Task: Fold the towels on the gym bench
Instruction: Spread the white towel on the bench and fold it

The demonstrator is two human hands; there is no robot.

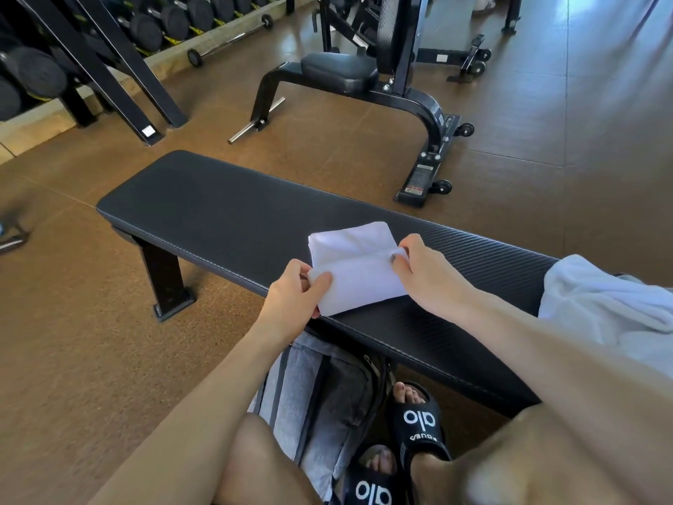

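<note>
Towel (358, 269), white and partly folded, lies on the near edge of the black table (218, 209), its fold line running left to right between 2 hands. Left hand (295, 297) pinches its near-left corner; right hand (424, 273) pinches the right end. Unfolded towels (597, 304) heap at far right.
</note>
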